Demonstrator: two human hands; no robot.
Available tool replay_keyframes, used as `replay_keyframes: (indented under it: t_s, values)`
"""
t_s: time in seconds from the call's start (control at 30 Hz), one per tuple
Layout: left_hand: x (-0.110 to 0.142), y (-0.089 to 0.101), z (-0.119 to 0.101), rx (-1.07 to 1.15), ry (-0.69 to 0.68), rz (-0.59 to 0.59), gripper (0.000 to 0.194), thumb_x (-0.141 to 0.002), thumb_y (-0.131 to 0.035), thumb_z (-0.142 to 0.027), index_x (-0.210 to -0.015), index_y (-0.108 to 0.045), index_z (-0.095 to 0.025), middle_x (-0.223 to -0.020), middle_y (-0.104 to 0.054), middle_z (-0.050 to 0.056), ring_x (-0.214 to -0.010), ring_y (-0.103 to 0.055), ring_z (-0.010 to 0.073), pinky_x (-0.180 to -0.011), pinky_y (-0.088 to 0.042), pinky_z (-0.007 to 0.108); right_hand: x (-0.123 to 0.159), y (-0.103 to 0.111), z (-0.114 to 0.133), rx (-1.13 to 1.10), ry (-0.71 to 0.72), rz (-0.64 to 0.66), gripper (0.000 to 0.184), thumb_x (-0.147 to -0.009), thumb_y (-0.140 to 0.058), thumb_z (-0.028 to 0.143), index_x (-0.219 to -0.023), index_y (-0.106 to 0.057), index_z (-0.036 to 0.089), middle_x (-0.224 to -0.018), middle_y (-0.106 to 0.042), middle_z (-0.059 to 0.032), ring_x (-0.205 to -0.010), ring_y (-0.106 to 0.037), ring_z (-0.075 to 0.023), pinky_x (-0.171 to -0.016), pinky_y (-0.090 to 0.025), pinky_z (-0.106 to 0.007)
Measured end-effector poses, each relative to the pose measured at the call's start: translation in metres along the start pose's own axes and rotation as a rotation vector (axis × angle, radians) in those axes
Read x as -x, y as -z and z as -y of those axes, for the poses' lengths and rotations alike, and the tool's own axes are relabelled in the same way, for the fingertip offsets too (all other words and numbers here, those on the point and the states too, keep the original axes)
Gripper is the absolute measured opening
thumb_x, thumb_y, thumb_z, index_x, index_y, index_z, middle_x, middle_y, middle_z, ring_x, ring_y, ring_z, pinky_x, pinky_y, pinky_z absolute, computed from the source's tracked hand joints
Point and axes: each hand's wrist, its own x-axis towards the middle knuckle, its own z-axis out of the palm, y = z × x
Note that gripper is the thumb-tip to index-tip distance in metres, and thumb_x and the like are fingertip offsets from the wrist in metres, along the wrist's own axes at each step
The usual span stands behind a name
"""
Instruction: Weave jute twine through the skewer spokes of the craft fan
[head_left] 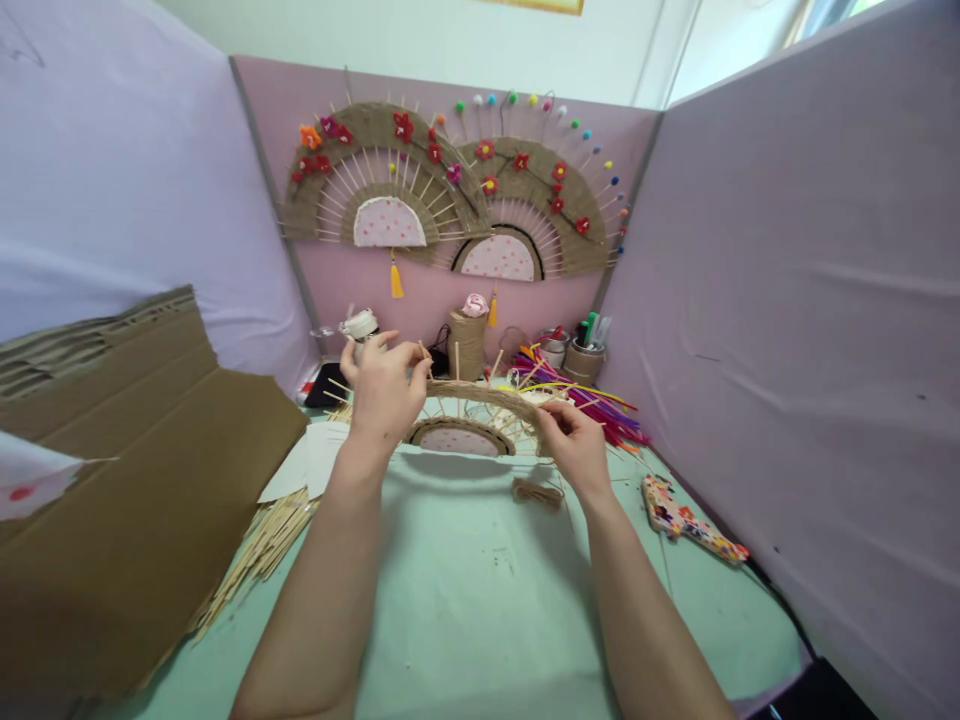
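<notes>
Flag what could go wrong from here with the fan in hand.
1. The thin sticks jut past the curved band of the fan; uneven pressure from the left hand or right hand might bend or shift one.
2. The small twine bundle lies close to the right hand, so it could get snagged or dragged.
3. The loose pile of sticks sits beside the left forearm; a sideways move might scatter it.

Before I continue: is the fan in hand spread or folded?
Spread: on the fan, sticks radiate from the dotted half-circle; its twine band arches between left hand and right hand.
</notes>
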Motion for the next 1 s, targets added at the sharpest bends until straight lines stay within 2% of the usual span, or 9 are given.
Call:
replay_keyframes:
  t_s: [0.17,0.3,0.4,0.5,0.57,0.67,0.77,0.9,1.0]
  values:
    - [0.0,-0.01,0.007,-0.08,0.051,0.035,0.006,-0.082,-0.057,-0.024,-0.082,-0.064,-0.023,-0.091,-0.071,0.005,-0.117,-0.052,0.0304,-0.107,-0.012,0.061,0.0,-0.01,-0.01,0.022,0.009,0.019,0.026,-0.08,-0.054,0.036,-0.082,-0.07,0.015,-0.067,-0.064,-0.0033,-0.061,-0.054,-0.0158,-0.061,-0.041,-0.026]
    - [0.003,-0.007,-0.009,-0.078,0.023,-0.219,0.028,-0.082,-0.06,-0.023,-0.109,-0.06,-0.02,-0.119,-0.063,0.011,-0.118,-0.051,0.0292,-0.107,-0.024,0.054,-0.001,-0.013,-0.012,-0.003,0.011,0.007,0.026,-0.081,-0.053,0.036,-0.08,-0.069,0.015,-0.062,-0.061,-0.0018,-0.058,-0.052,-0.015,-0.059,-0.039,-0.026]
    - [0.011,-0.009,-0.033,0.058,-0.112,-0.373,0.027,-0.085,-0.055,-0.019,-0.112,-0.057,-0.018,-0.118,-0.062,0.011,-0.117,-0.053,0.0243,-0.102,-0.037,0.043,0.0,-0.015,-0.013,-0.005,0.019,0.011,0.025,-0.083,-0.052,0.035,-0.08,-0.069,0.016,-0.064,-0.063,-0.0021,-0.058,-0.052,-0.015,-0.059,-0.039,-0.026]
    - [0.026,-0.024,-0.058,0.219,-0.328,-0.187,0.025,-0.088,-0.048,-0.015,-0.112,-0.055,-0.019,-0.109,-0.065,0.008,-0.105,-0.06,0.0179,-0.093,-0.046,0.031,0.001,-0.017,-0.016,-0.005,0.029,0.004,0.024,-0.083,-0.052,0.034,-0.082,-0.069,0.017,-0.068,-0.065,-0.003,-0.059,-0.053,-0.0153,-0.06,-0.039,-0.026]
    - [0.036,-0.038,-0.07,0.243,-0.369,-0.03,0.033,-0.09,-0.045,-0.013,-0.122,-0.051,-0.017,-0.117,-0.063,0.01,-0.11,-0.059,0.0179,-0.093,-0.047,0.03,0.001,-0.016,-0.017,-0.011,0.041,-0.002,0.023,-0.084,-0.052,0.033,-0.083,-0.069,0.017,-0.07,-0.067,-0.0037,-0.061,-0.055,-0.0156,-0.06,-0.04,-0.026]
    - [0.045,-0.058,-0.075,0.19,-0.276,0.122,0.044,-0.09,-0.043,-0.014,-0.134,-0.041,-0.017,-0.13,-0.057,0.014,-0.118,-0.056,0.022,-0.089,-0.049,0.032,0.002,-0.015,-0.018,-0.021,0.062,0.013,0.023,-0.085,-0.052,0.032,-0.086,-0.069,0.017,-0.075,-0.069,-0.0043,-0.063,-0.056,-0.0159,-0.061,-0.041,-0.026]
    - [0.045,-0.069,-0.067,0.127,-0.153,0.246,0.048,-0.091,-0.044,-0.018,-0.139,-0.037,-0.016,-0.13,-0.058,0.015,-0.112,-0.06,0.0253,-0.084,-0.05,0.035,0.003,-0.014,-0.018,-0.024,0.079,0.029,0.022,-0.086,-0.052,0.031,-0.087,-0.069,0.017,-0.078,-0.07,-0.0043,-0.065,-0.058,-0.0158,-0.063,-0.041,-0.025]
    - [0.036,-0.075,-0.057,0.095,-0.117,0.424,0.033,-0.093,-0.042,-0.022,-0.122,-0.055,-0.016,-0.11,-0.069,0.013,-0.1,-0.065,0.0243,-0.079,-0.047,0.032,0.003,-0.013,-0.017,-0.011,0.072,0.028,0.021,-0.086,-0.051,0.03,-0.086,-0.069,0.018,-0.072,-0.068,-0.0031,-0.061,-0.056,-0.0152,-0.06,-0.039,-0.025]
    - [0.029,-0.078,-0.057,0.104,-0.076,0.49,0.026,-0.092,-0.041,-0.023,-0.105,-0.063,-0.017,-0.083,-0.07,0.007,-0.078,-0.065,0.0203,-0.071,-0.044,0.029,0.004,-0.012,-0.017,-0.008,0.062,0.03,0.02,-0.086,-0.051,0.031,-0.09,-0.067,0.019,-0.067,-0.063,-0.0008,-0.059,-0.053,-0.0145,-0.058,-0.038,-0.025]
